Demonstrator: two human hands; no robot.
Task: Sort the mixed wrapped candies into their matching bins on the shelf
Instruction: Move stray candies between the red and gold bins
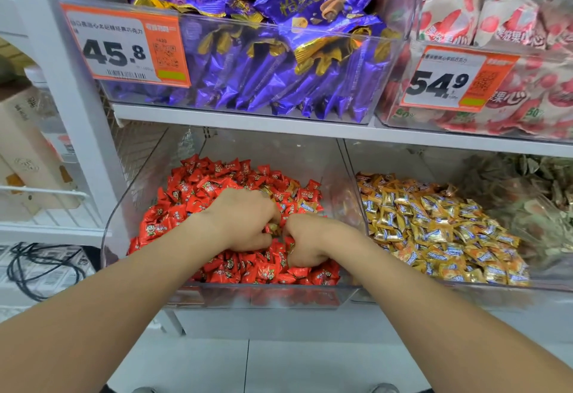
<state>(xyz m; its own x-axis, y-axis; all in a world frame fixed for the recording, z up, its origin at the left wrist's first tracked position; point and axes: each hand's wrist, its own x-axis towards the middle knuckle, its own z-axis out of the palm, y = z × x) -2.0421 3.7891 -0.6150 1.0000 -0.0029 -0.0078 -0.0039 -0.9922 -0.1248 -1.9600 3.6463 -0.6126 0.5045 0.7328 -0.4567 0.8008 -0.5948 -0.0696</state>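
While both hands work the middle of the red bin [107, 237], among red candies [198, 194]: 1 stray gold candy [273, 227], pinched in left hand [245, 219] fingers. Right hand [310, 244] fingers curled into the pile; contents cannot be told. Recommended: lift gold only, shake off reds, carry to gold bin [434, 295] alongside.

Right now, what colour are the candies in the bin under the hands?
Mostly red candies, seen in the head view.

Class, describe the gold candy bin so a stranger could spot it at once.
Find the 54.9 price tag on the upper shelf. The gold bin sits below it, right of the red bin. Its wrappers are gold with blue labels, not red.
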